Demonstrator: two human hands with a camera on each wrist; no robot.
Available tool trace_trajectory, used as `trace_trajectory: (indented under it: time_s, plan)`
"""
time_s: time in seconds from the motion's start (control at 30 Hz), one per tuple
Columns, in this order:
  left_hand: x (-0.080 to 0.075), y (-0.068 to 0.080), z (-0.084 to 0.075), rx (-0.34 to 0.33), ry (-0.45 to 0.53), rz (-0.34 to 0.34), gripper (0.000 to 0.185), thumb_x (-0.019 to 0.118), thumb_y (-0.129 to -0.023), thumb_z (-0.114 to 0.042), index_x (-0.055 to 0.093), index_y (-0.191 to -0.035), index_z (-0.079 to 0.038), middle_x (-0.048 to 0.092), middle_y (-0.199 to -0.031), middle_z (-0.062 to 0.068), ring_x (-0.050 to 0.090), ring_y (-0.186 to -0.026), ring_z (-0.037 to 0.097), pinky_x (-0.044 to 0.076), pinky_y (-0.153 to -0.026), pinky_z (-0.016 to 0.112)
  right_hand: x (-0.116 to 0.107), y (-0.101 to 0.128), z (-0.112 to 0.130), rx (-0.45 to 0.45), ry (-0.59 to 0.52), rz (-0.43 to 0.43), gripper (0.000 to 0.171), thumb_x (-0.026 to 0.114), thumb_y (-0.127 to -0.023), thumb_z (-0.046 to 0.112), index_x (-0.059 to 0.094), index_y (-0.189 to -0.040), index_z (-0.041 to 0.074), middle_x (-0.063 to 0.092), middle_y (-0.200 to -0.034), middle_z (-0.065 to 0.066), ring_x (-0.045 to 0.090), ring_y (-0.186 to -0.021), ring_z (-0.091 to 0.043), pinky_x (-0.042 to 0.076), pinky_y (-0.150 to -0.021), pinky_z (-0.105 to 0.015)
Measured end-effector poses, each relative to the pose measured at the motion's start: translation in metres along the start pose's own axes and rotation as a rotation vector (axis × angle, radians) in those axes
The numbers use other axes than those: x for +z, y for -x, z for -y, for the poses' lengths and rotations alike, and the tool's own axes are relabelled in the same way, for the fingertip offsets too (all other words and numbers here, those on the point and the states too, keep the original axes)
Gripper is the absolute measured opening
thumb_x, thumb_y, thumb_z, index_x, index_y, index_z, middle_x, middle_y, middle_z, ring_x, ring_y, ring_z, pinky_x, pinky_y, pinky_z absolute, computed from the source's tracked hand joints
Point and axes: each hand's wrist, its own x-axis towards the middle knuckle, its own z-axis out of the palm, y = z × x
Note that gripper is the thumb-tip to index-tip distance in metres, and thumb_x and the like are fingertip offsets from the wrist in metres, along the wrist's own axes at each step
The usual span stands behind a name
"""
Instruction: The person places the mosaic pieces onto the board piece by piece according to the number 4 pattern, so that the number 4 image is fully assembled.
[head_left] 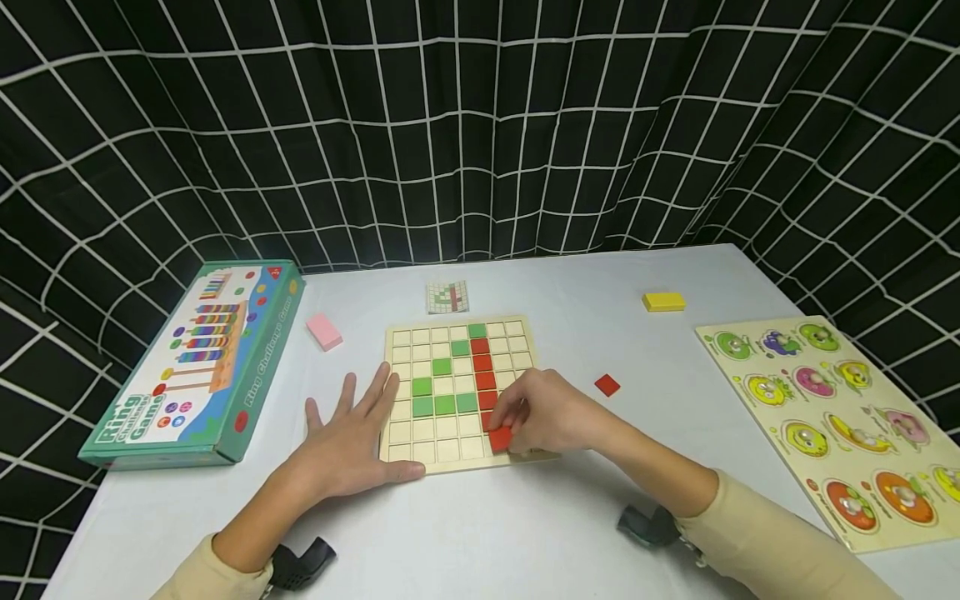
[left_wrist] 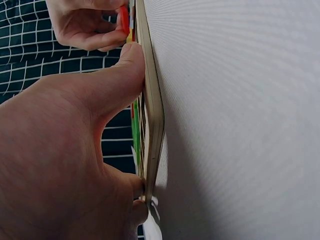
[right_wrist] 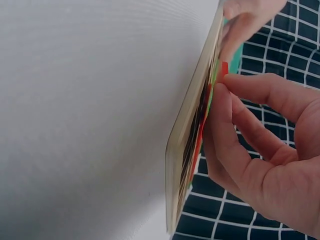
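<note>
From the head view, my left hand point(head_left: 352, 437) lies spread flat at the grid board's point(head_left: 438, 454) 8 o'clock corner, thumb along its near edge. My right hand point(head_left: 543, 412) pinches a red tile point(head_left: 500, 437) at the board's 5 o'clock corner.

The left wrist view shows my thumb point(left_wrist: 125, 75) touching the board's edge point(left_wrist: 155, 130).

The right wrist view shows my fingertips point(right_wrist: 225, 90) pinching the red tile point(right_wrist: 223, 67) against the board point(right_wrist: 182, 150).

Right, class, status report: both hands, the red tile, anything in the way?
Left hand flat, steadying the grid board. Right hand pinching red tile at the board's bottom row. Spare red tile lies apart; nothing blocking.
</note>
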Motion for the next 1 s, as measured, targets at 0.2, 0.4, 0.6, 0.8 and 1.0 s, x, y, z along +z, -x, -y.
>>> trace_trajectory:
  time_s: [0.2,0.4,0.6,0.8,1.0]
  plan:
    - [0.001,0.0,0.0,-0.003,0.005,-0.001,0.128,0.068,-0.077,-0.082,0.014,-0.168,-0.011,0.004,-0.177,0.007,0.004,-0.158,0.054,0.002,-0.104,0.092,0.005,-0.003,0.003,-0.015,0.029,0.006,0.034,0.07,-0.067,-0.013,0.08,-0.084,0.015,0.07,-0.074,0.003,0.062,-0.071,-0.013,0.055,-0.067,-0.028]
    - [0.001,0.0,0.0,-0.005,0.005,0.0,0.128,0.069,-0.077,-0.082,0.014,-0.168,-0.011,0.004,-0.177,0.007,0.004,-0.158,0.054,0.002,-0.105,0.092,0.008,-0.004,0.005,-0.042,0.048,-0.003,0.033,0.07,-0.065,-0.014,0.08,-0.081,0.014,0.068,-0.071,0.004,0.061,-0.069,-0.012,0.055,-0.065,-0.026]
    - [0.0,0.0,0.0,0.0,0.006,-0.001,0.127,0.068,-0.078,-0.082,0.014,-0.168,-0.011,0.004,-0.177,0.007,0.004,-0.158,0.053,0.003,-0.105,0.092,0.009,-0.004,0.006,-0.087,0.075,-0.022,0.032,0.067,-0.063,-0.014,0.078,-0.078,0.012,0.067,-0.068,0.005,0.06,-0.065,-0.01,0.054,-0.063,-0.024]
    - [0.0,0.0,0.001,0.006,0.01,-0.001,0.127,0.069,-0.078,-0.081,0.014,-0.168,-0.011,0.003,-0.177,0.007,0.004,-0.158,0.054,0.002,-0.105,0.092,0.01,-0.004,0.008,-0.085,0.104,-0.046,0.031,0.068,-0.063,-0.014,0.077,-0.077,0.012,0.067,-0.068,0.004,0.06,-0.066,-0.01,0.053,-0.063,-0.024]
    - [0.0,0.0,0.0,0.006,0.01,-0.001,0.127,0.069,-0.078,-0.081,0.013,-0.168,-0.011,0.003,-0.177,0.007,0.003,-0.158,0.054,0.002,-0.105,0.092,0.011,-0.004,0.01,-0.061,0.117,-0.051,0.031,0.067,-0.062,-0.014,0.075,-0.076,0.012,0.068,-0.07,0.002,0.06,-0.068,-0.011,0.053,-0.064,-0.024]
